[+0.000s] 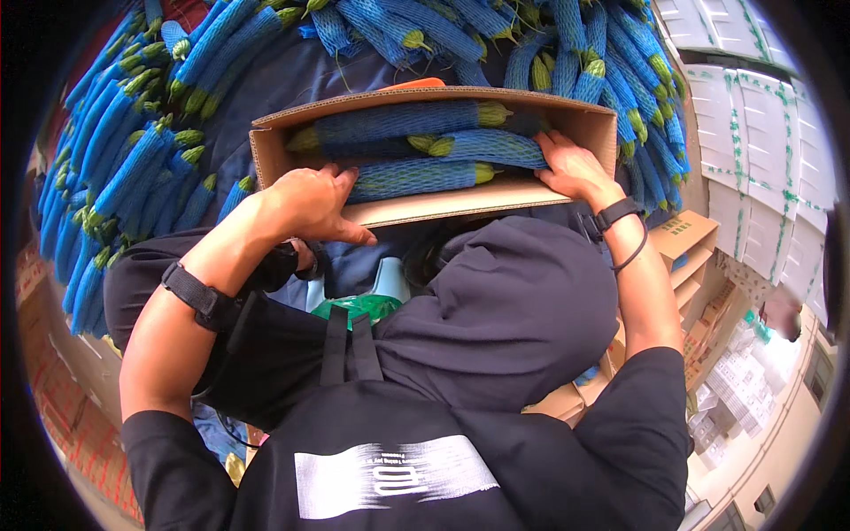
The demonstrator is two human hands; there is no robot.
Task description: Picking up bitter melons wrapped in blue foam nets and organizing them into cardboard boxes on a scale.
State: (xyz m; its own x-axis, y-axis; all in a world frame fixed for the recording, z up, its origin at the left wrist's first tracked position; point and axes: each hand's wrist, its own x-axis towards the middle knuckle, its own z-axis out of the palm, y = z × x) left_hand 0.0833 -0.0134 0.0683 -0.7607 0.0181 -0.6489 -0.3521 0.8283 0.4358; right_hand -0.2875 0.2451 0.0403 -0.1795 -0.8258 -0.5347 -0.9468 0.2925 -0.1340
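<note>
An open cardboard box (601,126) stands before my knees with several long green gourds in blue mesh sleeves inside. My left hand (309,199) straddles the box's near wall at the left. Its fingers reach inside to the left end of the nearest gourd (412,180), and its thumb lies outside the wall. In the right part of the box, my right hand (571,162) grips the right end of the middle gourd (495,147). Another gourd (405,123) lies along the far wall. My fingertips partly hide the gourd ends they touch.
Piles of sleeved gourds surround the box at left (113,152), at the back (412,26) and at right (637,99) on a dark blue cloth (292,79). An orange object (415,83) shows behind the box. White cartons (750,166) are stacked at right, beside open cardboard boxes (684,232).
</note>
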